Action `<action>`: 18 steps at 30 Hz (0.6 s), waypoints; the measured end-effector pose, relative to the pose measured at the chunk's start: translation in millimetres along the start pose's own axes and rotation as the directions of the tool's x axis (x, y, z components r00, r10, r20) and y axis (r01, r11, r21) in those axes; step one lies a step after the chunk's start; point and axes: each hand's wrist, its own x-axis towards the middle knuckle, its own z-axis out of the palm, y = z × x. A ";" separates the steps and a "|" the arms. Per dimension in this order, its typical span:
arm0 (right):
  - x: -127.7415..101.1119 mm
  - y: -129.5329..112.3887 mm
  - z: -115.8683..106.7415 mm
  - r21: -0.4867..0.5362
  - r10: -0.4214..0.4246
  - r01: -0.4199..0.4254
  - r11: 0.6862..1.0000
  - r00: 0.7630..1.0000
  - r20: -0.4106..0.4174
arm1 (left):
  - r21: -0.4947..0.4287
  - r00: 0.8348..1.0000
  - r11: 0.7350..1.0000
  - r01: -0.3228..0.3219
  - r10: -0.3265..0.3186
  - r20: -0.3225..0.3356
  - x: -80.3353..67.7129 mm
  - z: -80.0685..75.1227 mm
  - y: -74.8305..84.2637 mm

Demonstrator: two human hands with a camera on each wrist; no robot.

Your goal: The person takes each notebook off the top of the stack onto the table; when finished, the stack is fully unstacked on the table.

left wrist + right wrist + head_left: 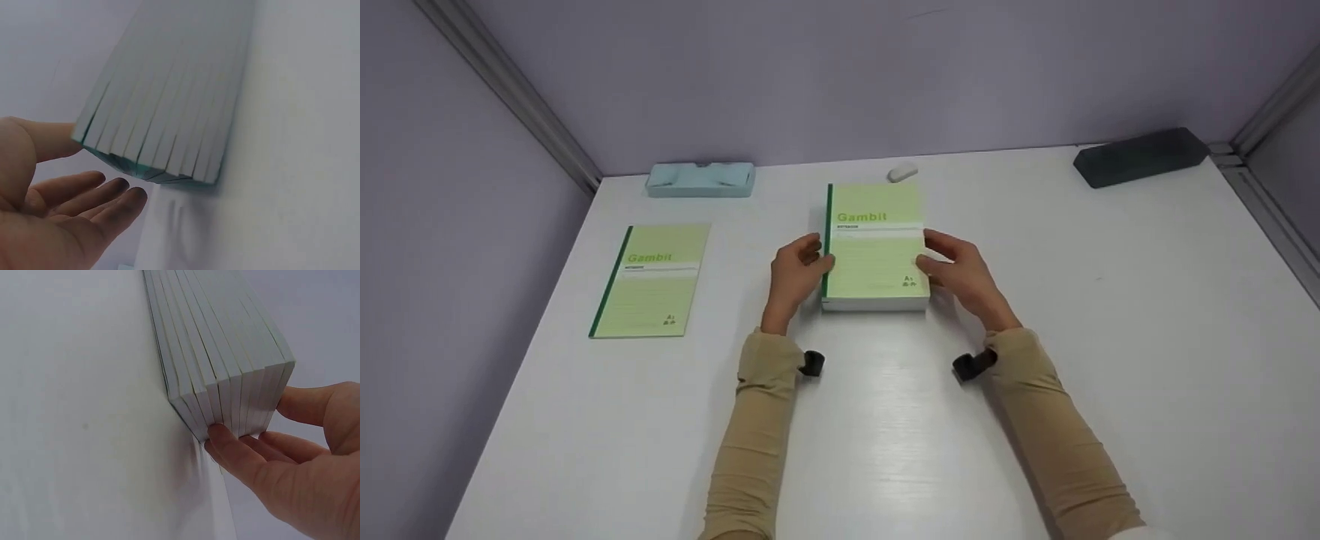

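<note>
A thick stack of green "Gambit" notebooks [874,259] lies near the table's middle, its dark green spine to the left. In the left wrist view, the spines of the notebook stack [163,107] show. My left hand [796,274] has its thumb at the top spine edge, its relaxed fingers apart from the spines. My right hand [964,274] is at the opposite side, its thumb by the top cover's edge. In the right wrist view, fingertips of the right hand [281,467] touch the page edges of the stack [225,343]. The stack's underside is hidden.
A single matching notebook [651,281] lies flat at the left. Along the back stand a light blue case [700,181], a small white object [903,172] and a dark elongated case [1140,157] at the right. Walls border the white table [1147,360].
</note>
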 end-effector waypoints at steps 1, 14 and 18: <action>-0.3 -0.8 0.4 -0.005 0.000 0.000 1.000 1.000 0.001 | 0.005 1.000 1.000 0.001 -0.001 0.007 0.3 0.0 -1.1; 9.7 20.2 -4.6 0.028 -0.063 0.063 0.998 0.998 0.006 | -0.141 0.990 0.989 -0.034 0.053 0.132 0.5 -1.0 -6.3; 9.8 19.7 -5.5 0.032 -0.063 0.062 0.998 0.998 0.020 | -0.166 0.980 0.985 -0.041 0.072 0.183 0.8 -3.8 -7.5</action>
